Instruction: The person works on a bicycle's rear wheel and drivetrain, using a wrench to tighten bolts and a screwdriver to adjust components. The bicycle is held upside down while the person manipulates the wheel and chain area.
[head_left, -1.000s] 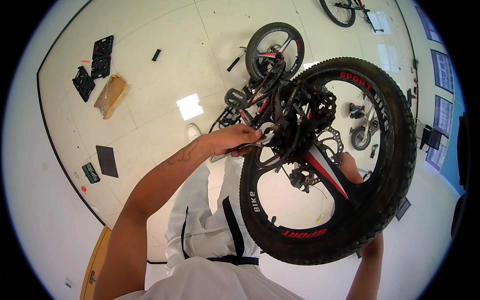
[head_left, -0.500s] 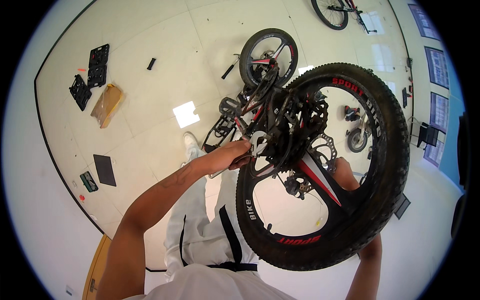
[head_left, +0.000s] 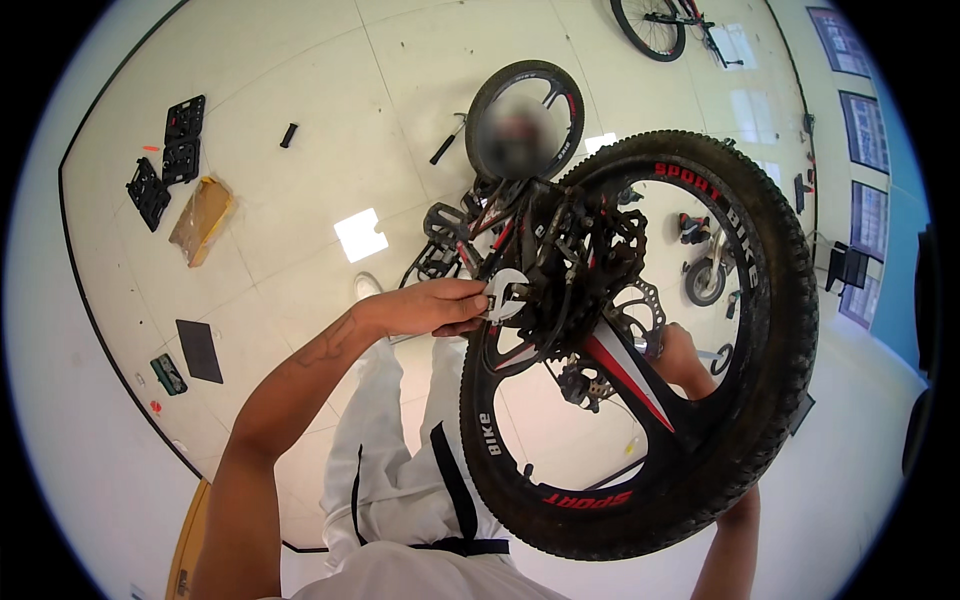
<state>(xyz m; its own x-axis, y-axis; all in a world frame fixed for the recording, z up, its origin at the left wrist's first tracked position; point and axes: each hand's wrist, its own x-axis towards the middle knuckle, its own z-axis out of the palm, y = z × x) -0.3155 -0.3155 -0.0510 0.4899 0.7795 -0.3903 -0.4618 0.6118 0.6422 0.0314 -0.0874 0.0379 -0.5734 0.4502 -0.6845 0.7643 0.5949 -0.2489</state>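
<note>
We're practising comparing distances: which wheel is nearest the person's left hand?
The large foreground wheel, beside the left hand. The blurred-centre wheel above, small wheel at right and top-edge wheel lie farther away.

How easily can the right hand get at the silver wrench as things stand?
Probably not easily: the right hand is behind the wheel, which seems to block it, and the left hand holds the silver wrench.

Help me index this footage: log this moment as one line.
left hand: holds wrench | right hand: seen through wheel, grip unclear | floor, left: open black case
</note>
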